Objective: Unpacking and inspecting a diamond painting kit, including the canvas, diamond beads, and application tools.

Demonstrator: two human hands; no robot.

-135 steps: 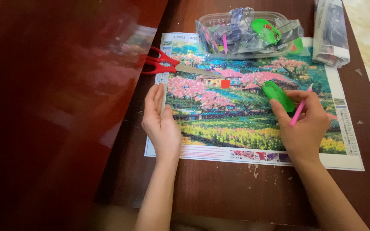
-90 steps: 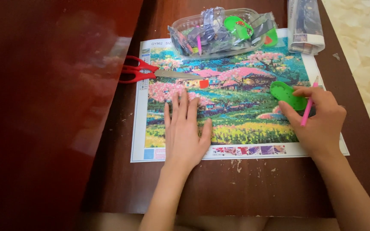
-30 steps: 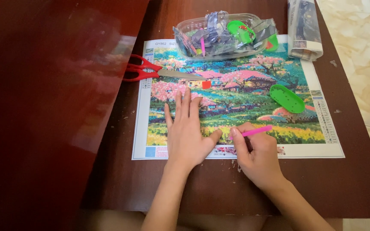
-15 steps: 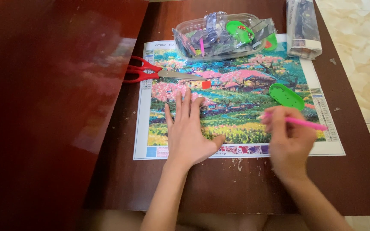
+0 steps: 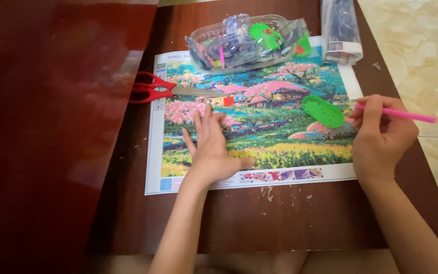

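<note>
Dark reddish-brown wood makes up the surface (image 5: 290,223) before you, glossy on the left and scuffed with pale flecks near the front edge, and a pale marbled floor (image 5: 416,45) shows past its right side. Flat on it lies a colourful landscape picture (image 5: 280,109) with pink trees, a house and yellow fields, framed by a white border. Your left hand (image 5: 211,149) rests palm down on the lower left part of the picture, fingers spread loosely and pointing away from you, thumb stretched to the right along the yellow strip; it grips nothing. Your right hand (image 5: 381,134) sits at the picture's right edge with its fingers closed around a thin pink pen (image 5: 401,114), whose shaft sticks out to the right over the surface's edge. Just left of that hand, a small green oval tray (image 5: 323,111) lies on the picture, close to the knuckles though you cannot tell whether they touch. Red-handled scissors (image 5: 153,89) lie across the picture's left border, blades pointing right. At the far edge, a clear plastic box (image 5: 239,43) holds small bags and green pieces, overlapping the top of the picture. Beside it to the right lies a rolled package in clear wrap (image 5: 340,28).
</note>
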